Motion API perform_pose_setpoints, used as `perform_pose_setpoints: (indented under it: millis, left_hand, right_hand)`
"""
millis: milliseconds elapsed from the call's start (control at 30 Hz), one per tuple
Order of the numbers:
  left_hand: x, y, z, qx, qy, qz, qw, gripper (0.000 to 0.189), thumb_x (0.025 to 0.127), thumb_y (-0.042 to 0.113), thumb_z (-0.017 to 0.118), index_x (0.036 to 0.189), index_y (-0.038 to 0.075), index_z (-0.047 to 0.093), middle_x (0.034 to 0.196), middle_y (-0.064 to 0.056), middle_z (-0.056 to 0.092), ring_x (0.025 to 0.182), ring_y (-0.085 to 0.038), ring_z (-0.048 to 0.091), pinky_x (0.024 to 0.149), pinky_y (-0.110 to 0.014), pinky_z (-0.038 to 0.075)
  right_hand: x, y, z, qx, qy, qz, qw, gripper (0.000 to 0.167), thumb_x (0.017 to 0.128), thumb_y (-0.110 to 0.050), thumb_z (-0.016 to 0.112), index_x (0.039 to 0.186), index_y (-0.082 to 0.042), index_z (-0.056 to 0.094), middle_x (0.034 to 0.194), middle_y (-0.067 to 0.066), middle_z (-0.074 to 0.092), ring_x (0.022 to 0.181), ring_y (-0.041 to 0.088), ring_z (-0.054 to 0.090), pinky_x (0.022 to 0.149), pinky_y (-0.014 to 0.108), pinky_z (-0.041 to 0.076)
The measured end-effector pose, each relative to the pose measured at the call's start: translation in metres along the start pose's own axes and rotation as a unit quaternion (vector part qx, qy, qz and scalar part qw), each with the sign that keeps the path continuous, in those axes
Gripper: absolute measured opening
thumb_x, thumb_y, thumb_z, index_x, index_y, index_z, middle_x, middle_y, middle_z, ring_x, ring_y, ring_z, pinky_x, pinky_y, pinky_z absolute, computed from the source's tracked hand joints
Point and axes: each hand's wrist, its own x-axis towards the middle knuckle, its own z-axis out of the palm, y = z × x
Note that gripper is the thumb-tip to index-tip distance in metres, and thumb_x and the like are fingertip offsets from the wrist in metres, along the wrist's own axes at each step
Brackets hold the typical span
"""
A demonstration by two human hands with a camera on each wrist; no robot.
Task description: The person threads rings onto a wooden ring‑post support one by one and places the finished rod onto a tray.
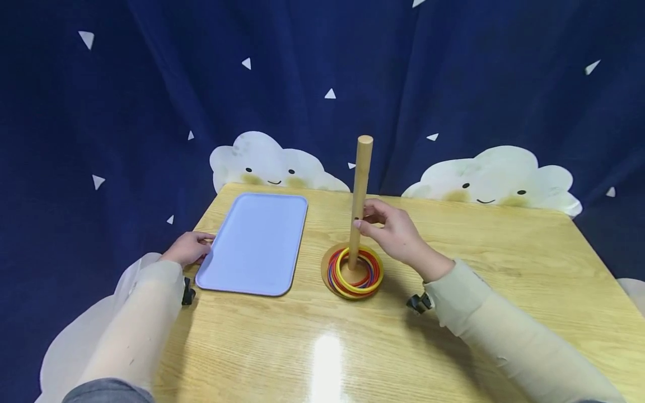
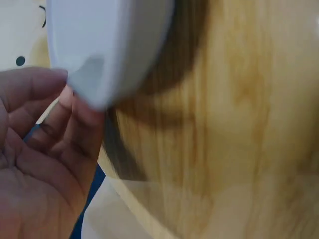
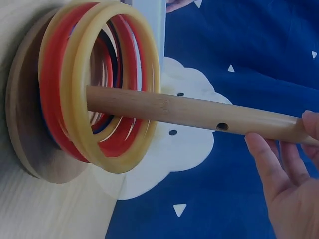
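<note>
A blue-lavender rectangular tray (image 1: 254, 243) lies on the left of the table. My left hand (image 1: 187, 248) pinches its left edge; in the left wrist view, thumb and fingers meet at the tray's rim (image 2: 102, 59). To the right stands a wooden ring-toss stand, its post (image 1: 361, 173) upright on a round base (image 1: 326, 273). Several red, yellow and blue rings (image 3: 75, 94) are stacked around the foot of the post. Thumb and fingers of my right hand (image 1: 395, 232) hold the post partway up, above the rings.
Both things rest on a light wooden table (image 1: 504, 268). Behind it hangs a dark blue curtain (image 1: 302, 33) with white triangles. Two smiling cloud shapes (image 1: 504, 173) stand along the table's back edge. A bright reflection lies near the front.
</note>
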Motion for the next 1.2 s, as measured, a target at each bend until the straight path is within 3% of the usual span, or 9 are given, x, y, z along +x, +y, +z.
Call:
perform_pose_setpoints:
  millis: [167, 367, 667, 867, 1200]
  left_hand:
    - [-0.005, 0.008, 0.008, -0.038, -0.049, 0.003, 0.9981, 0.062, 0.095, -0.005, 0.052, 0.154, -0.015, 0.034, 0.101, -0.014, 0.058, 0.083, -0.016, 0.060, 0.071, -0.031, 0.059]
    - [-0.009, 0.021, 0.022, -0.085, -0.066, 0.010, 0.9942, 0.065, 0.093, -0.009, 0.052, 0.153, -0.017, 0.030, 0.097, -0.013, 0.057, 0.073, -0.015, 0.061, 0.066, -0.032, 0.060]
    - [-0.014, 0.049, 0.057, -0.107, -0.086, 0.039, 0.9898, 0.062, 0.092, -0.007, 0.053, 0.151, -0.017, 0.036, 0.093, -0.011, 0.055, 0.070, -0.013, 0.059, 0.064, -0.030, 0.059]
    - [-0.022, 0.076, 0.089, -0.113, -0.104, 0.061, 0.9862, 0.060, 0.091, -0.008, 0.055, 0.149, -0.017, 0.041, 0.089, -0.012, 0.054, 0.070, -0.015, 0.058, 0.062, -0.032, 0.058]
    - [-0.037, 0.123, 0.157, -0.098, -0.091, 0.108, 0.9852, 0.059, 0.088, -0.011, 0.056, 0.146, -0.015, 0.047, 0.082, -0.009, 0.058, 0.066, -0.015, 0.059, 0.062, -0.030, 0.059]
  right_hand:
    - [0.000, -0.003, -0.013, -0.007, 0.029, -0.007, 0.9995, 0.024, 0.098, -0.006, 0.071, 0.120, 0.002, 0.067, 0.105, 0.017, 0.073, 0.101, 0.032, 0.072, 0.085, 0.041, 0.059]
    - [0.002, -0.014, -0.036, -0.014, 0.053, -0.020, 0.9983, 0.026, 0.098, -0.005, 0.070, 0.122, 0.004, 0.066, 0.107, 0.020, 0.073, 0.099, 0.032, 0.073, 0.080, 0.023, 0.058]
    - [0.002, -0.026, -0.061, 0.009, 0.077, -0.022, 0.9968, 0.030, 0.099, -0.003, 0.069, 0.127, 0.008, 0.064, 0.111, 0.025, 0.070, 0.089, 0.000, 0.068, 0.077, 0.021, 0.059]
    - [0.005, -0.031, -0.070, 0.001, 0.099, -0.032, 0.9945, 0.030, 0.098, -0.001, 0.069, 0.126, 0.008, 0.064, 0.109, 0.025, 0.070, 0.088, -0.003, 0.068, 0.076, 0.020, 0.058]
    - [0.006, -0.030, -0.072, -0.021, 0.095, -0.020, 0.9951, 0.031, 0.098, -0.004, 0.070, 0.127, 0.007, 0.065, 0.108, 0.024, 0.070, 0.084, -0.003, 0.067, 0.073, 0.017, 0.057]
